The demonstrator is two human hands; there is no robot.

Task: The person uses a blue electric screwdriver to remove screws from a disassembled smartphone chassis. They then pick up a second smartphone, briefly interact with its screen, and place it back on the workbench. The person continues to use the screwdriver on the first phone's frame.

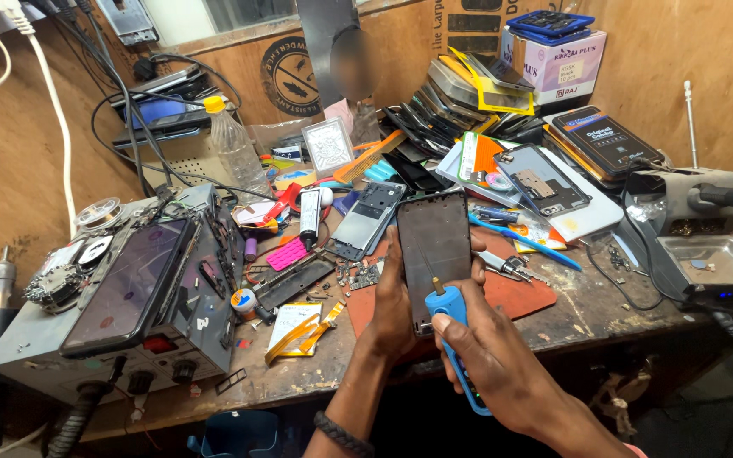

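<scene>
Nearest the camera, at about five o'clock, the right hand (489,348) has its grip closed around a blue electric screwdriver (454,339), whose thin bit points up toward twelve o'clock and meets the dark back of a phone panel (434,254). Just beside it, at about nine o'clock from the tool, the left hand (394,305) has its grip wrapped around that panel, fingers along its left edge and thumb side behind, holding it upright and slightly tilted above the worktop (570,318). Under the panel lies a reddish-brown work mat (519,297), with a small circuit board (365,275) touching its ten o'clock corner. Farther left, at nine o'clock, a dark phone (129,284) rests face up on a grey power supply box (188,326). Beyond the panel, toward eleven o'clock, a bare phone frame (368,219) lies flat, and a clear plastic bottle with a yellow cap (232,148) stands upright behind it. At two o'clock, well apart from the hands, a stack of phone cases (460,106) leans against the wooden wall, with a metal tray (710,263) at three o'clock.
</scene>
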